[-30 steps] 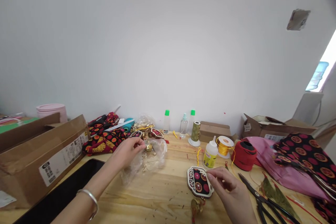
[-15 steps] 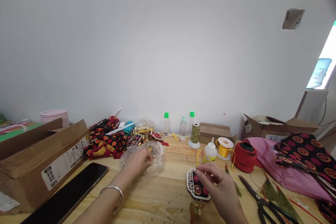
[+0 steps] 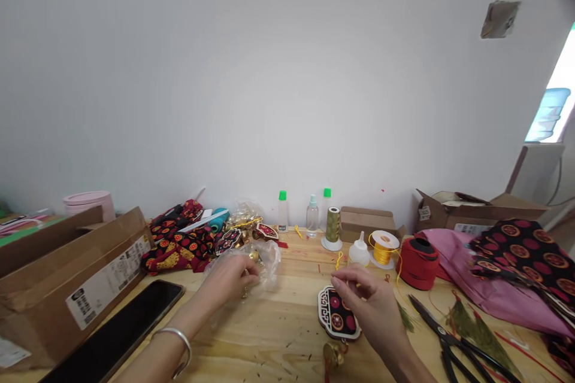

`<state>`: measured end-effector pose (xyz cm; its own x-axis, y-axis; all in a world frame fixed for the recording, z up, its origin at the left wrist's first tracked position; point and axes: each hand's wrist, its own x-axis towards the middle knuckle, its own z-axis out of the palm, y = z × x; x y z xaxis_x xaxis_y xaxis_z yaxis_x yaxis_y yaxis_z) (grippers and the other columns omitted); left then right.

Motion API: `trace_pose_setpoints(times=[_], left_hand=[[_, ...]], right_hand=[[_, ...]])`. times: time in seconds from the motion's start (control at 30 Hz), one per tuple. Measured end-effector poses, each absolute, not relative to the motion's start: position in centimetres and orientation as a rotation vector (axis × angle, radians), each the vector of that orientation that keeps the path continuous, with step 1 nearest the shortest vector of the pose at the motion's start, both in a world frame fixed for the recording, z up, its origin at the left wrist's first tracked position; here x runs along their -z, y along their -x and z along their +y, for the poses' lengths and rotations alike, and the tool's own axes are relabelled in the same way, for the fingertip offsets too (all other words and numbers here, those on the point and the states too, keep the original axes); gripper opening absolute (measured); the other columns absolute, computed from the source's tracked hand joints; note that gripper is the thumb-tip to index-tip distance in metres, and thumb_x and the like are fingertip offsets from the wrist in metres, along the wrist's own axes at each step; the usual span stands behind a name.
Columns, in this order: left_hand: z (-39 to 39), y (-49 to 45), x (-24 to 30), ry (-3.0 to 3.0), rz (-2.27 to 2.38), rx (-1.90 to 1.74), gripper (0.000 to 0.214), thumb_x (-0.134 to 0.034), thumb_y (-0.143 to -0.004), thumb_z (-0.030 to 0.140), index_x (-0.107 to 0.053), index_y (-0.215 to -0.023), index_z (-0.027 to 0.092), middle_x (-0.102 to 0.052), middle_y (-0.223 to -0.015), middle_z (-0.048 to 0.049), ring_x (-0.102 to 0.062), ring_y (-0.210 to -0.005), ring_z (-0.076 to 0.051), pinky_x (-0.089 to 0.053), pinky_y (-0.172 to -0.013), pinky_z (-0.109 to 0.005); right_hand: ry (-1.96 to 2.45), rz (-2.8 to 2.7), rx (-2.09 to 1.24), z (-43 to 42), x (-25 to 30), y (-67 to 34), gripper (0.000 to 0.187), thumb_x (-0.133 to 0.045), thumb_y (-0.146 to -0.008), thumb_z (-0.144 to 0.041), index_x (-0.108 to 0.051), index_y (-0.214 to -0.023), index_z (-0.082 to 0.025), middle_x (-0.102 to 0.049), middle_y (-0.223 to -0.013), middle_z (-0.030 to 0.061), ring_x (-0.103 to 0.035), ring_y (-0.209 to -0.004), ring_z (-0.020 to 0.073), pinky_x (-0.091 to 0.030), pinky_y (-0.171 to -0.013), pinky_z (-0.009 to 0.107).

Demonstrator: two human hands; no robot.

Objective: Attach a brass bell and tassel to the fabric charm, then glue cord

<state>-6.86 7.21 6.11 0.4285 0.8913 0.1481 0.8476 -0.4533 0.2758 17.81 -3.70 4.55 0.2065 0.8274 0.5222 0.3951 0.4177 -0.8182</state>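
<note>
My left hand (image 3: 236, 276), with a silver bangle at its wrist, is curled in a clear plastic bag (image 3: 269, 266) of small gold bells (image 3: 254, 255). What its fingers hold, if anything, is hidden. My right hand (image 3: 366, 299) is in a pinch just above a pendant (image 3: 339, 314) with a white fretwork border and black-and-red patterned fabric. Whatever is between the thumb and index finger is too small to make out. A yellow cord loop (image 3: 339, 260) shows behind those fingertips. Below the pendant hangs a brass bell (image 3: 333, 354) with red cord.
Black scissors (image 3: 449, 338) and green tassels (image 3: 478, 335) lie at right. Behind my right hand stand a glue bottle (image 3: 359, 251), a yellow cord spool (image 3: 383, 248) and a red thread cone (image 3: 418, 263). At left are a phone (image 3: 121, 329) and a cardboard box (image 3: 76, 287).
My right hand's fingertips have risen off the pendant's upper edge towards the yellow loop. My left hand stays in the bag, shifted slightly left, and more bells show.
</note>
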Motion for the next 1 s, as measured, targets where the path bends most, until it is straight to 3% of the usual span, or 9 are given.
trace_pose_setpoints(times=[0.1, 0.2, 0.27, 0.37, 0.63, 1.0], left_hand=[[6.0, 5.8, -7.7, -2.52, 1.549, -0.623, 0.023, -0.047, -0.073, 0.034, -0.066, -0.072, 0.021, -0.064, -0.078, -0.004, -0.055, -0.07, -0.018, -0.034, -0.061, -0.024], [3.7, 3.0, -9.2, -2.362, 1.43, -1.091, 0.026, -0.044, -0.076, 0.037, -0.063, -0.079, 0.019, -0.06, -0.082, -0.0033, -0.052, -0.07, -0.016, -0.035, -0.065, -0.024], [2.1, 0.4, -9.4, -2.214, 1.173, -1.021, 0.026, -0.048, -0.074, 0.038, -0.063, -0.069, 0.018, -0.058, -0.069, -0.001, -0.049, -0.064, -0.014, -0.035, -0.058, -0.022], [0.8, -3.1, -8.4, -1.855, 0.92, -0.716, 0.035, -0.047, -0.073, 0.045, -0.061, -0.064, 0.015, -0.04, -0.046, 0.0057, -0.033, -0.043, -0.008, -0.024, -0.043, -0.02], [1.8, -5.3, -5.4, -1.262, 0.58, -0.665, 0.023, -0.064, -0.066, 0.032, -0.064, -0.06, 0.01, -0.039, -0.047, 0.005, -0.028, -0.045, -0.004, -0.018, -0.042, -0.017], [1.5, -5.2, -4.1, -1.145, 0.684, -0.737, 0.023, -0.068, -0.062, 0.033, -0.065, -0.058, 0.01, -0.041, -0.044, 0.0048, -0.025, -0.041, -0.002, -0.017, -0.036, -0.014]], right_hand=[[1.083, -1.462, -0.439, -3.3, -5.7, -18.0, 0.014, -0.058, -0.07, -0.027, -0.064, -0.066, -0.016, -0.057, -0.063, 0.0041, -0.049, -0.054, 0.0129, -0.038, -0.045, 0.023], [0.995, -1.547, -0.324, -3.0, -6.0, -18.4, 0.01, -0.059, -0.07, -0.024, -0.065, -0.066, -0.016, -0.055, -0.059, 0.002, -0.046, -0.05, 0.0109, -0.038, -0.045, 0.022], [0.958, -1.601, -0.185, -2.8, -5.7, -18.7, 0.008, -0.059, -0.071, -0.022, -0.065, -0.068, -0.016, -0.055, -0.058, 0.0015, -0.047, -0.05, 0.0107, -0.038, -0.046, 0.022], [0.933, -1.664, -0.013, -2.7, -4.9, -19.2, 0.009, -0.057, -0.074, -0.021, -0.065, -0.073, -0.017, -0.057, -0.061, 0.0032, -0.052, -0.057, 0.0124, -0.04, -0.05, 0.022], [0.989, -1.77, 0.289, -3.1, -4.7, -20.7, 0.014, -0.056, -0.076, -0.026, -0.066, -0.074, -0.018, -0.057, -0.058, 0.0029, -0.05, -0.055, 0.0123, -0.039, -0.049, 0.022], [1.084, -1.84, 0.261, -2.9, -3.8, -20.0, 0.02, -0.052, -0.079, -0.031, -0.067, -0.073, -0.019, -0.059, -0.059, 0.0036, -0.05, -0.056, 0.0128, -0.038, -0.049, 0.023]])
